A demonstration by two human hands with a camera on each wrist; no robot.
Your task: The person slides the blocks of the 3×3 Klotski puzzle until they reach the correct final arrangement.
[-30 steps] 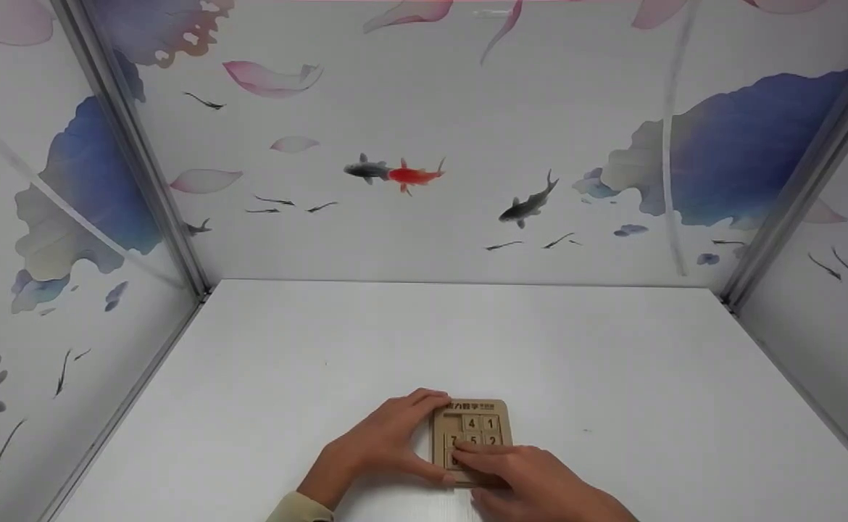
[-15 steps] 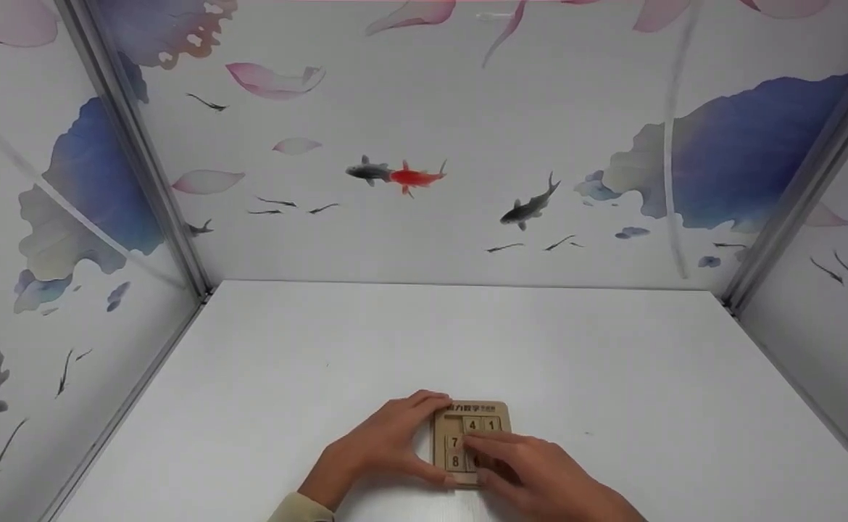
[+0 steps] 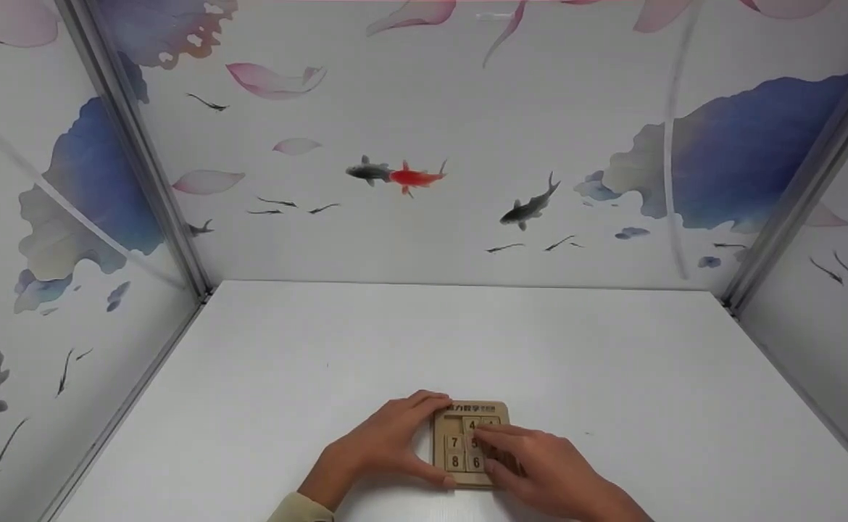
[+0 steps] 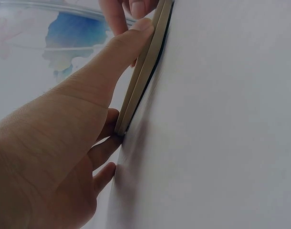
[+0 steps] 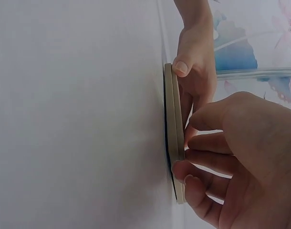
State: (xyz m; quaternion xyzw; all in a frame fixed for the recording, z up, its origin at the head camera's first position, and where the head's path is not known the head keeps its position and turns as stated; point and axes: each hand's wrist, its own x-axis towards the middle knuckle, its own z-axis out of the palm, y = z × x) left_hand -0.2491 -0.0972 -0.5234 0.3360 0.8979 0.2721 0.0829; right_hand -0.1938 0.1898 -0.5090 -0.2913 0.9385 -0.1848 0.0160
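Observation:
A small wooden number sliding puzzle (image 3: 454, 478) lies on the white table, its upper left slot bare. Tiles marked 7 (image 3: 454, 442), 8 (image 3: 455, 462) and 6 (image 3: 475, 462) show, and 4 and 5 are partly covered. My left hand (image 3: 388, 438) grips the frame's left side, thumb at the near edge and fingers at the far corner. The right hand (image 3: 540, 464) rests its fingertips on the tiles near 4 and 5, covering the right column. In the right wrist view, the right hand's bent fingers (image 5: 202, 193) touch the puzzle's edge (image 5: 174, 114).
The white table (image 3: 264, 348) reaches back to a wall (image 3: 424, 246) printed with fish, petals and blue leaves. Side panels with metal posts (image 3: 138, 152) stand at left and right. A light sleeve cuff (image 3: 301, 507) shows at the left wrist.
My right hand has shifted right and slightly away across the puzzle, uncovering the 8 and 6 tiles and covering more of the right column. The left hand keeps its hold.

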